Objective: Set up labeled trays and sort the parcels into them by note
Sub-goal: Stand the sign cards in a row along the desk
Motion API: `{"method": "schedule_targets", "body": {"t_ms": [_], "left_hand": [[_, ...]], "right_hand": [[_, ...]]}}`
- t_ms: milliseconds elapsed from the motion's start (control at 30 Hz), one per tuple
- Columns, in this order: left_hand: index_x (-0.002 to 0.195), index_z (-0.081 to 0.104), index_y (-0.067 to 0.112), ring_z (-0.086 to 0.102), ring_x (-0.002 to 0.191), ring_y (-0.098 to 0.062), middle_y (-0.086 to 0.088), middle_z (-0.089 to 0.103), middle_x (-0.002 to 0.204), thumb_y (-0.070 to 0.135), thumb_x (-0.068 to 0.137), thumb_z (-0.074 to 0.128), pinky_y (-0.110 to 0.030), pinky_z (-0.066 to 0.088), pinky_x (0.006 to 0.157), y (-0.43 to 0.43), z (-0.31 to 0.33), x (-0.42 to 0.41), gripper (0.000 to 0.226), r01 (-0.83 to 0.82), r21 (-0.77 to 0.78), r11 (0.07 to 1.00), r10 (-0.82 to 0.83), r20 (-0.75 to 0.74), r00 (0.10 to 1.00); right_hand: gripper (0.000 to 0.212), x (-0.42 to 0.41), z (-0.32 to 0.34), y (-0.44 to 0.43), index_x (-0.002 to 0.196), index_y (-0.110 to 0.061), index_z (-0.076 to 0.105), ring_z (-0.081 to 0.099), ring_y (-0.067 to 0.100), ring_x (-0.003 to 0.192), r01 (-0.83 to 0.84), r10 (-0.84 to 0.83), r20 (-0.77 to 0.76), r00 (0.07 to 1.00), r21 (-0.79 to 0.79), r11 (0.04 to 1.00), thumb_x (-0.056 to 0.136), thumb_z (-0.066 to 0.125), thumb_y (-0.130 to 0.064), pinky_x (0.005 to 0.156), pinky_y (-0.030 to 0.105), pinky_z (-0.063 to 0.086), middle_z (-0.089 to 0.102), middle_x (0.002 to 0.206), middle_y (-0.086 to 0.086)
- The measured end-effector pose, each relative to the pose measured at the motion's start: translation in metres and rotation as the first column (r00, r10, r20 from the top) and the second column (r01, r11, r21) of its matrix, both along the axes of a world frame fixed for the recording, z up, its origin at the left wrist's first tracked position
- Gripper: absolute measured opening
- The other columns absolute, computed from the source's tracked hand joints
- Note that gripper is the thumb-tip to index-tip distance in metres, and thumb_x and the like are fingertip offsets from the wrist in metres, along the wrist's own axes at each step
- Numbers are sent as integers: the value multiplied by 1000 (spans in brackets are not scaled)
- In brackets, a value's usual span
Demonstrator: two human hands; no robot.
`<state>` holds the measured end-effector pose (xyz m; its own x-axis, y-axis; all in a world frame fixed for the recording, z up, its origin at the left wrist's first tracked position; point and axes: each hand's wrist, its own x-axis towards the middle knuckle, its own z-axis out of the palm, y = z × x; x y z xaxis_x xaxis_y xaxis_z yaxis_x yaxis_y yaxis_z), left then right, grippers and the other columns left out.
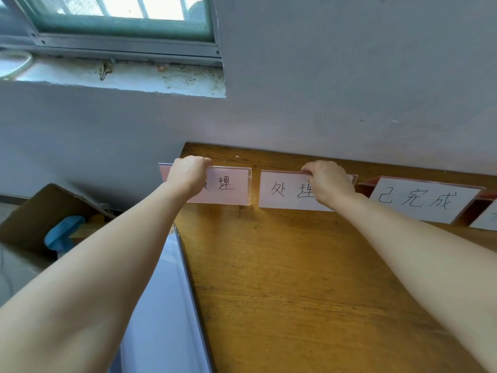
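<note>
The left label stand (228,185), a clear plastic holder with a pink card inside, stands upright at the far left end of the wooden table (295,278), near the wall (349,90). The left hand (188,175) grips it from above: the fingers are curled over the top edge and pinch it, and the hand covers the first written character, so only the last one can be read. Just beside it on the right, with a narrow gap between, stands the second label stand (282,189) with a white card and black handwriting. The right hand (329,183) holds this one in the same way - fingers bent together over the top edge, pinching it - and hides the right part of the card.

Further right, the third label stand (422,201) stands free, tilted a little backward, with three handwritten characters on its white card. At the right border of the view, the corner of a fourth label stand (488,219) shows; its writing is cut off. All four form one row along the back of the table.

At the left edge of the table lies a pale flat sheet (166,305) with a dark rim - I cannot tell what it is. On the floor to the left is an open cardboard box (32,214) with a blue object (63,234) inside. Above it, a window (121,20) is set in the wall.
</note>
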<state>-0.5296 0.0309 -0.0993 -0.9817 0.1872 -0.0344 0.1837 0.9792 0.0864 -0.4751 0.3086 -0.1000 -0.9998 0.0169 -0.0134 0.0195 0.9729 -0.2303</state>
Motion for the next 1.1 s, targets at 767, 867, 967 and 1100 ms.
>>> {"method": "schedule_targets", "body": {"t_ms": [767, 867, 967, 1100], "left_hand": [[135, 45, 12, 44, 123, -31, -12, 49, 134, 6, 91, 53, -40, 17, 111, 8, 27, 16, 45, 164, 102, 981, -142, -195, 971], [128, 54, 7, 47, 117, -34, -15, 55, 127, 2, 91, 50, -41, 23, 109, 21, 61, 41, 37, 266, 251, 931, -166, -357, 919], [120, 60, 3, 52, 113, -36, -17, 60, 120, 2, 91, 53, -44, 27, 108, 28, 96, 72, 30, 379, 295, 877, -181, -527, 830], [117, 61, 2, 53, 110, -34, -16, 61, 117, 3, 89, 54, -44, 31, 105, 28, 138, 115, 29, 415, 316, 853, -124, -650, 750]], "right_hand": [[31, 38, 49, -41, 124, -6, 57, 52, 26, 117, -30, 27, -110, 994, -26, 999, 96, 50, -18, 104, 38, 34, 60, 123, 11], [35, 62, 74, -52, 127, -7, 55, 50, 24, 120, -86, 72, -212, 975, -58, 995, 95, 52, -19, 108, 37, 26, 59, 127, 8], [33, 84, 106, -54, 121, -4, 59, 53, 27, 116, -100, 92, -356, 930, -5, 995, 91, 58, -19, 108, 39, 26, 62, 121, 10], [28, 113, 149, -54, 104, 0, 65, 60, 34, 102, -97, 121, -566, 815, 72, 993, 80, 69, -15, 98, 48, 39, 66, 105, 14]]}}
